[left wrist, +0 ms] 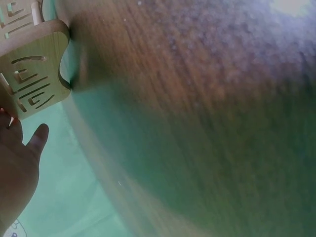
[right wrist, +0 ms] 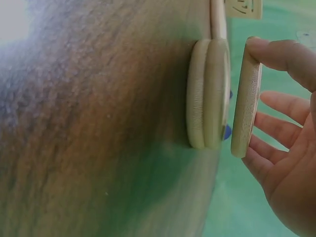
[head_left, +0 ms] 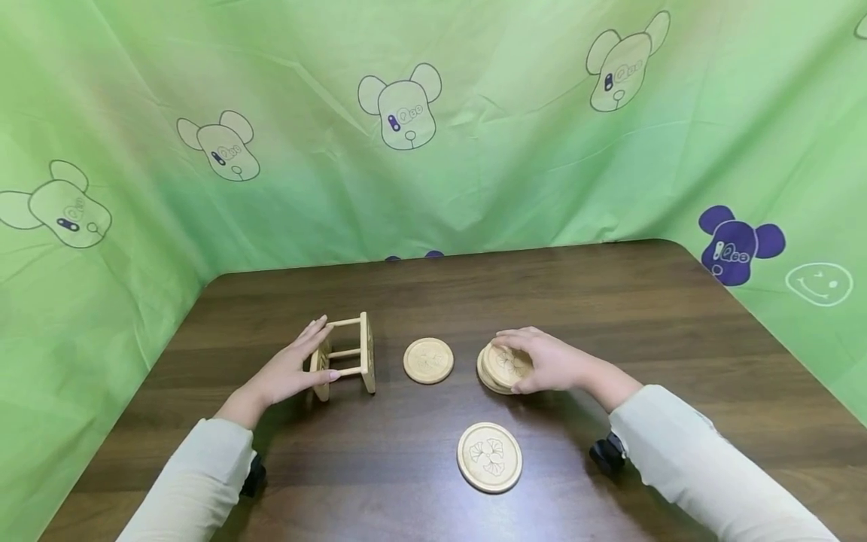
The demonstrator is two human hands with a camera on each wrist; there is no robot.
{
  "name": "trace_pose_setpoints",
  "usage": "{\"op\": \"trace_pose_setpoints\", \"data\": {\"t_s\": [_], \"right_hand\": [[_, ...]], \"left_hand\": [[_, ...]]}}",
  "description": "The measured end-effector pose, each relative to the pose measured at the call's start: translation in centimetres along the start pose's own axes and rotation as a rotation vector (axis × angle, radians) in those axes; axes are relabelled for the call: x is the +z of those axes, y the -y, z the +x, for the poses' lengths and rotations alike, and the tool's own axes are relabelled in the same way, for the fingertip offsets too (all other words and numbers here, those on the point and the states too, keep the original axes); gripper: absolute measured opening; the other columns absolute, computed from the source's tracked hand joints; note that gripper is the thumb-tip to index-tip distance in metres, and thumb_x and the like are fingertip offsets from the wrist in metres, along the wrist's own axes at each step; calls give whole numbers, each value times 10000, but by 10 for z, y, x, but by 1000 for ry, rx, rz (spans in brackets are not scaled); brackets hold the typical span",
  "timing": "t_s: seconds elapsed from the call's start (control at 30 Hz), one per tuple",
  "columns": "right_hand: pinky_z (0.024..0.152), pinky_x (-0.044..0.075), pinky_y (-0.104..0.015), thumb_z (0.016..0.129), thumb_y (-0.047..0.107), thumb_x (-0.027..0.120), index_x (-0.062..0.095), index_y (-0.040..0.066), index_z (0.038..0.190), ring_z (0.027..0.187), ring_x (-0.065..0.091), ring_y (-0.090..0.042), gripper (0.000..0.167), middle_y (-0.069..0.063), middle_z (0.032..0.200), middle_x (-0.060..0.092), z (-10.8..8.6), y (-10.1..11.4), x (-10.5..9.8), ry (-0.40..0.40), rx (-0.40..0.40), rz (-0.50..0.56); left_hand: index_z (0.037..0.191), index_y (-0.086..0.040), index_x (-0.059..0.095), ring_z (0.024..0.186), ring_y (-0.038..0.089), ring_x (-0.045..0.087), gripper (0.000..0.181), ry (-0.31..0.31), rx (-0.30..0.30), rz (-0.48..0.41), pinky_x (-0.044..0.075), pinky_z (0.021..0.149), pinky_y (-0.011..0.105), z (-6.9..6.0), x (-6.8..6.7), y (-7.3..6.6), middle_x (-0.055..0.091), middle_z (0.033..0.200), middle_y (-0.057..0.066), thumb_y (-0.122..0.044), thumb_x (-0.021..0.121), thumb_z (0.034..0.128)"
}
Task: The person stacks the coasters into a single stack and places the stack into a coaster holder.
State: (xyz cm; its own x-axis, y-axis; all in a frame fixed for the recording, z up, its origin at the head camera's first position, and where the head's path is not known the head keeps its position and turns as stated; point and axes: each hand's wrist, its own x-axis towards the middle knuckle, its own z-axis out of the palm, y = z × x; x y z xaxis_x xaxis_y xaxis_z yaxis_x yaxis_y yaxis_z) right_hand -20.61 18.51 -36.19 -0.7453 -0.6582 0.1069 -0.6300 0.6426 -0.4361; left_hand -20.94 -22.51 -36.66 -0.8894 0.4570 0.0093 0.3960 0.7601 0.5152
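Wooden disc (right wrist: 245, 101) in right hand (head_left: 547, 363)

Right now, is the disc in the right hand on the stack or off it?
Off: the right wrist view shows a gap between the held disc and the two stacked discs.

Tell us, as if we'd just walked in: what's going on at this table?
A person is handling round wooden pieces. The right hand holds one disc just over a stack of two discs, with a gap between. The left hand is at a small wooden rack. Two more discs lie singly on the table: one between rack and stack, the other nearer the person.
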Motion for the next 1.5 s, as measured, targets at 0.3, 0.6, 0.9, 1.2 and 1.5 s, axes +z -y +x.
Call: {"op": "trace_pose_setpoints", "data": {"t_s": [0.3,0.6,0.9,1.2,1.5], "right_hand": [[897,307,-454,593,189,710,488,-30,1175,1096,396,-349,660,-203,1201,461,7,-8,4,-9,1,-3],[896,310,-449,591,188,710,495,-23,1171,1100,388,-346,653,-208,1210,451,9,-9,7,2,21,13],[889,311,-459,584,179,714,502,-44,1153,1087,396,-360,647,-213,1186,471,8,-8,11,-1,5,13],[902,303,-460,591,200,718,490,-31,1176,1101,385,-358,669,-211,1205,455,8,-8,15,3,23,12],[908,288,-475,620,200,712,463,-41,1197,1115,357,-384,673,-247,1229,411,10,-7,11,57,32,12]], "left_hand": [[1386,-110,184,1292,258,37,819,-4,2,16,185,959,505,1,-3,0,53,1441,10,-477,572,765],[1385,-104,186,1294,223,24,823,-8,-3,15,179,966,494,2,-4,-2,49,1440,0,-481,572,764],[1382,-91,194,1293,248,45,832,-5,-3,14,180,967,491,2,1,0,60,1439,13,-488,574,758],[1385,-113,193,1293,243,47,828,-2,-7,21,183,968,487,1,0,0,62,1439,0,-493,573,755],[1382,-91,194,1292,255,44,827,2,-2,19,187,961,498,1,0,0,60,1440,20,-483,573,761]]}}
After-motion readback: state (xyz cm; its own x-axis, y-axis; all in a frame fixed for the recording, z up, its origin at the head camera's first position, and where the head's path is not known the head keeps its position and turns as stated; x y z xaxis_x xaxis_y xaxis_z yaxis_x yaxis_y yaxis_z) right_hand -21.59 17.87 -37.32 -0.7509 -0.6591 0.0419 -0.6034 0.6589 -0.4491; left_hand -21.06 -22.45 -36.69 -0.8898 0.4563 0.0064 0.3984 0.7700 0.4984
